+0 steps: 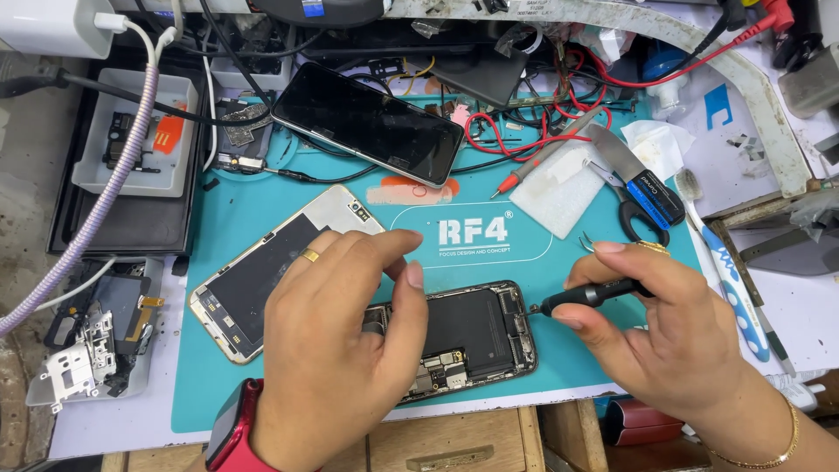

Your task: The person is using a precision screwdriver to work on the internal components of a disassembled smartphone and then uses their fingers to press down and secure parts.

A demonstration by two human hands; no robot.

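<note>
Teal repair mat (612, 367) carries an opened phone body (476, 336) near its front edge, where the left hand (336, 341) presses down on it with fingers curled while the right hand (651, 336) pinches a black screwdriver (590, 295), its tip touching the phone's right end.

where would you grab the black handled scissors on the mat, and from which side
Take the scissors by the black finger loops at their lower end, coming from the near side. The blades point up and away toward the red wires, and the loops lie flat and open beside the white cloth, just above the right hand.
</note>
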